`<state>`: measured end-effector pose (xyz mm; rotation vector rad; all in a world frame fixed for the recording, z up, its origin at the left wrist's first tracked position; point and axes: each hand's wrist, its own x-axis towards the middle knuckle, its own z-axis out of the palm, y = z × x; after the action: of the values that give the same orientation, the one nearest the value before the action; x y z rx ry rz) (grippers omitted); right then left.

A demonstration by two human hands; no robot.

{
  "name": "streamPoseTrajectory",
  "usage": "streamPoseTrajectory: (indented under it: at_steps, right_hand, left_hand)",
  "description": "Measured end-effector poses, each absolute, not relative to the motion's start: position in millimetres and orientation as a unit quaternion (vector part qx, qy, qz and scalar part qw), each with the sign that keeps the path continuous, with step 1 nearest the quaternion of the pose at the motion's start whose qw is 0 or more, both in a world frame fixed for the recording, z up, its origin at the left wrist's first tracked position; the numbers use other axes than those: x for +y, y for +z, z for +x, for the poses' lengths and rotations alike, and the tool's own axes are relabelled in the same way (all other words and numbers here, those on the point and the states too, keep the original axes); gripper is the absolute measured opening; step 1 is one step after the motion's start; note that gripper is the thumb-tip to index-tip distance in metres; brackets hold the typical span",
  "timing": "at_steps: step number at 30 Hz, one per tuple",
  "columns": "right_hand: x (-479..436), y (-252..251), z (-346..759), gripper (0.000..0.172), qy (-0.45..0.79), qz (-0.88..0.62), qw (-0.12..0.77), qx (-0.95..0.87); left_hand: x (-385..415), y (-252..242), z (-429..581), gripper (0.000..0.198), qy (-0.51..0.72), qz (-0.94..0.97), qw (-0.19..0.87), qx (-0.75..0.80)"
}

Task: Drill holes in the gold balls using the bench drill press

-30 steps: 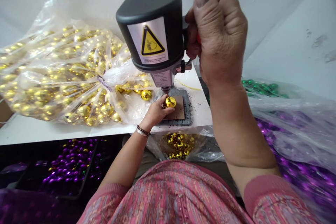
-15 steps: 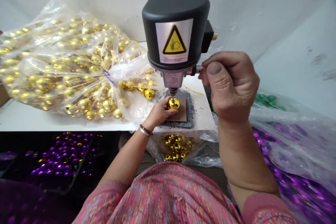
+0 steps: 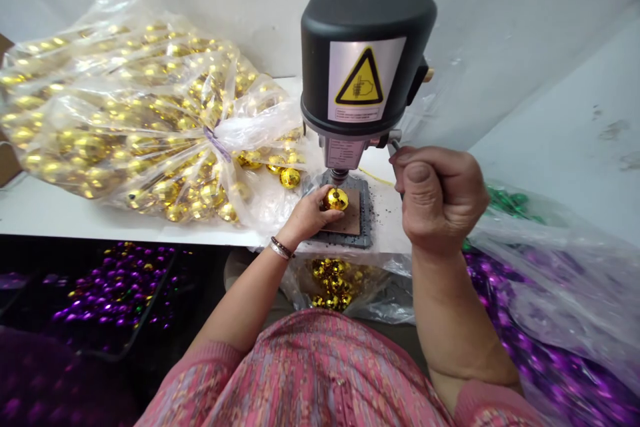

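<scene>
A black bench drill press (image 3: pixel 367 73) with a yellow warning sign stands on the white table. My left hand (image 3: pixel 311 217) holds a shiny gold faceted ball (image 3: pixel 337 199) between thumb and fingers, on a brown board (image 3: pixel 350 217) over the grey base. Directly above the ball is the drill's chuck (image 3: pixel 339 175); its bit reaches down to the ball's top, and I cannot tell how deep. My right hand (image 3: pixel 443 197) is closed around the feed lever (image 3: pixel 395 145) on the drill's right side, most of the lever hidden by the fingers.
A tied clear bag of gold balls (image 3: pixel 125 127) fills the table's left. Loose gold balls (image 3: pixel 290 178) lie near its neck. Below the edge, another bag holds gold balls (image 3: pixel 333 283). Purple balls (image 3: pixel 120 287) sit lower left; purple (image 3: pixel 560 353) and green ones (image 3: pixel 510 202) are at right.
My right hand has moved down with the lever. My left hand still holds the ball under the bit. The view has shifted, so the drill appears farther right.
</scene>
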<state>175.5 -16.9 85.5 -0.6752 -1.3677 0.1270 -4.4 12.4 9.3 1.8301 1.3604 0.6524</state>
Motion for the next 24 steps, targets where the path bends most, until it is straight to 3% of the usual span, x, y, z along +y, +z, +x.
streamPoseTrajectory:
  at_steps: [6, 24]
  right_hand:
    - [-11.3, 76.9, 174.6, 0.014, 0.052, -0.270, 0.745, -0.607]
    - [-8.0, 70.9, 169.7, 0.012, 0.071, -0.191, 0.774, -0.600]
  left_hand:
    - [12.2, 10.4, -4.4, 0.061, 0.258, 0.701, 0.390, 0.538]
    - [13.5, 3.5, -6.1, 0.054, 0.267, 0.701, 0.407, 0.521]
